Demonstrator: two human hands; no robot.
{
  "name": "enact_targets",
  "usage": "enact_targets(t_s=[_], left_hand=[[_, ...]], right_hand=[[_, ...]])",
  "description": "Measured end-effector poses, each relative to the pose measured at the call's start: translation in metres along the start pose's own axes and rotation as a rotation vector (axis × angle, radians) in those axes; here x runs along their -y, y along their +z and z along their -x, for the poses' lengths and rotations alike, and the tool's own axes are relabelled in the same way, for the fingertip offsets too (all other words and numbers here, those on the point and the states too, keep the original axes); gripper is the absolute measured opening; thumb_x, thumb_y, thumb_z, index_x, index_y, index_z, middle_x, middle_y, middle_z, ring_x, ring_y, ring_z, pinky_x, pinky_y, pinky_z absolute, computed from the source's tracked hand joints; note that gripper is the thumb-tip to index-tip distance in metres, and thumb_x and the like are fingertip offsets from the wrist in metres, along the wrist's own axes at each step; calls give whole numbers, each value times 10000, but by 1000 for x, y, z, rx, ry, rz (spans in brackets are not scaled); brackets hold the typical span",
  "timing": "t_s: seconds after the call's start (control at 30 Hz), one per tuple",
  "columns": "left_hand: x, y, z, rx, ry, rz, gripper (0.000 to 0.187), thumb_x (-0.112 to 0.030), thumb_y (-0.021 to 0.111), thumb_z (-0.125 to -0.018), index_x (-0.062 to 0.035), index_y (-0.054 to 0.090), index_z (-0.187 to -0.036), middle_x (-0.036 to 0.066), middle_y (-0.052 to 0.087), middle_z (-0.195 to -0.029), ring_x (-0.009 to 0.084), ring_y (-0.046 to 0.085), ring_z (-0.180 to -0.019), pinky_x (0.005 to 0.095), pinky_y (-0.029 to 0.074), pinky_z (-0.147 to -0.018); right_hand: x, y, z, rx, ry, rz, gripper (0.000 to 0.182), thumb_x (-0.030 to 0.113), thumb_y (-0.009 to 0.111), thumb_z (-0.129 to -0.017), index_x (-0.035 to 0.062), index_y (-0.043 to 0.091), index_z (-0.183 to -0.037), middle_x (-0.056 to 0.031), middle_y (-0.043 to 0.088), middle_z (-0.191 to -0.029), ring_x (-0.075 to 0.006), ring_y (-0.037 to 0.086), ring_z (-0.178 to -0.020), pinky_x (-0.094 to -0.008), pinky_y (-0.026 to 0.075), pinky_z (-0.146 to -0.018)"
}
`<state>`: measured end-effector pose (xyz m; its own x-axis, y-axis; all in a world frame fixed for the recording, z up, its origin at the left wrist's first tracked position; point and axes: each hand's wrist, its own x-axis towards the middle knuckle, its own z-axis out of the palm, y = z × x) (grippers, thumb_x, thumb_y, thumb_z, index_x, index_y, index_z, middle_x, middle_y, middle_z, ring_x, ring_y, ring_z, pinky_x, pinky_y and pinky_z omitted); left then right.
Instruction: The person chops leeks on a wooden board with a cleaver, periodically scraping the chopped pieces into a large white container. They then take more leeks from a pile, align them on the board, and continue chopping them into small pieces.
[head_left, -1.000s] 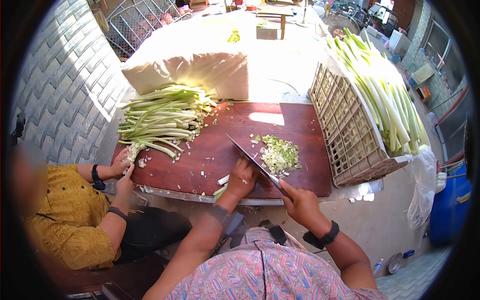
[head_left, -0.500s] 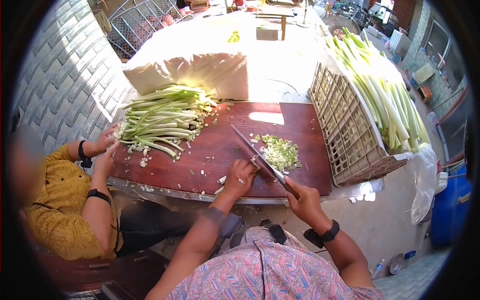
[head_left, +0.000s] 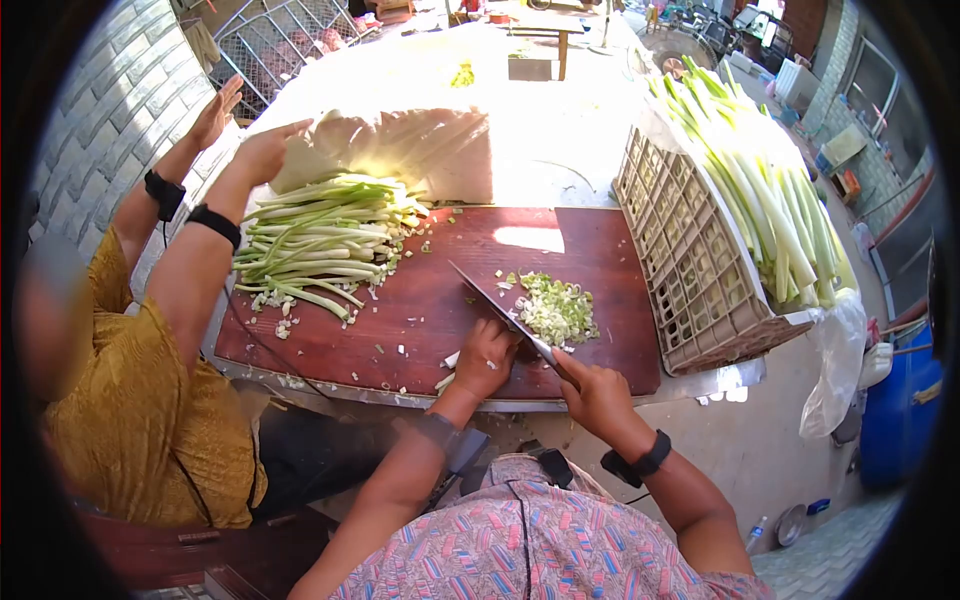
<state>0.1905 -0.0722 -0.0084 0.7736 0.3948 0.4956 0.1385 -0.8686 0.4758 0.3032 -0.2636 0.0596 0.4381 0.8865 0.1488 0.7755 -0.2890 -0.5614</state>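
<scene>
On the dark red board [head_left: 450,330], my right hand [head_left: 597,400] is wrapped round the handle of a large knife [head_left: 508,318], its blade slanting up to the left. My left hand [head_left: 484,362] lies closed beside the blade, fingertips tucked behind it; what it holds is hidden, though short pale stalk pieces [head_left: 447,378] lie at its left. Right of the blade sits a pile of chopped green onion [head_left: 556,308]. A heap of whole green onions [head_left: 320,235] covers the board's left part.
A crate [head_left: 700,270] of long green onions [head_left: 755,180] stands at the right edge. A co-worker in a yellow top [head_left: 150,410] sits at the left, both hands raised near a covered block [head_left: 400,150]. Behind is a bright white surface [head_left: 560,110].
The co-worker's hands have lifted from the onion heap and moved up and away. My hands and the knife have shifted slightly, the blade still beside my left hand.
</scene>
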Motion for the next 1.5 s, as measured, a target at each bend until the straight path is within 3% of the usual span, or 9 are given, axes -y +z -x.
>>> enact_targets(t_s=[0.23, 0.57, 0.8, 0.93, 1.03, 1.1, 1.2, 1.3, 1.5], left_hand=[[3, 1, 1, -53, 29, 56, 110, -18, 663, -741, -57, 588, -813, 117, 555, -876, 319, 540, -878, 412, 465, -777], [5, 8, 5, -101, 3, 76, 103, -34, 659, -747, -37, 598, -830, 149, 566, -907, 362, 553, -907, 455, 480, -764], [7, 11, 2, -107, 26, 1, 107, -42, 657, -753, -45, 626, -855, 147, 568, -929, 371, 542, -920, 452, 479, -790], [7, 11, 5, -93, -7, -30, 96, -38, 657, -750, -47, 614, -835, 136, 550, -902, 354, 534, -909, 441, 472, -788], [4, 7, 5, -68, -32, 7, 93, -30, 655, -741, -47, 599, -814, 131, 538, -878, 343, 533, -895, 433, 469, -781], [2, 4, 4, -86, -25, 27, 93, -27, 654, -735, -46, 594, -802, 131, 538, -875, 342, 534, -894, 429, 469, -780], [3, 5, 5, -97, -38, 36, 88, -23, 655, -723, -43, 590, -780, 131, 545, -876, 342, 537, -898, 426, 473, -781], [6, 10, 7, -101, -55, 33, 81, -29, 660, -715, -37, 598, -767, 133, 559, -891, 347, 543, -914, 430, 482, -787], [9, 10, 4, -133, 24, -1, 64, -49, 660, -731, -31, 611, -769, 146, 575, -898, 359, 548, -903, 439, 490, -777]], right_hand=[[-19, 33, -15, -180, 70, -308, 477, 168, 688, -842, 205, 600, -1309, -214, 653, -798, -411, 637, -708, -476, 503, -627], [7, -27, 37, -89, -47, -63, 478, 164, 691, -827, 216, 605, -1294, -151, 604, -679, -362, 607, -599, -469, 486, -576], [10, -12, 19, -11, -41, 88, 458, 194, 678, -841, 233, 607, -1292, -154, 602, -681, -371, 607, -597, -480, 478, -549], [-9, 25, -4, -85, -83, -3, 459, 202, 671, -848, 235, 600, -1300, -165, 603, -686, -391, 606, -609, -487, 476, -546], [-6, 30, -20, -104, -7, -6, 436, 134, 695, -832, 168, 633, -1262, -194, 660, -786, -386, 652, -707, -436, 509, -601], [-8, 29, -22, -146, 48, -212, 421, 105, 693, -831, 123, 639, -1248, -211, 679, -855, -380, 673, -773, -397, 529, -641], [-9, 11, -2, -180, -3, -190, 400, 179, 688, -841, 166, 647, -1238, -187, 645, -739, -366, 653, -692, -457, 507, -604], [1, -15, 20, -69, 42, -161, 428, 89, 708, -817, 101, 643, -1240, -219, 682, -867, -368, 681, -785, -374, 535, -669], [13, -33, 29, 11, 31, -71, 429, 107, 709, -815, 124, 646, -1238, -204, 678, -819, -369, 672, -730, -400, 529, -648]])
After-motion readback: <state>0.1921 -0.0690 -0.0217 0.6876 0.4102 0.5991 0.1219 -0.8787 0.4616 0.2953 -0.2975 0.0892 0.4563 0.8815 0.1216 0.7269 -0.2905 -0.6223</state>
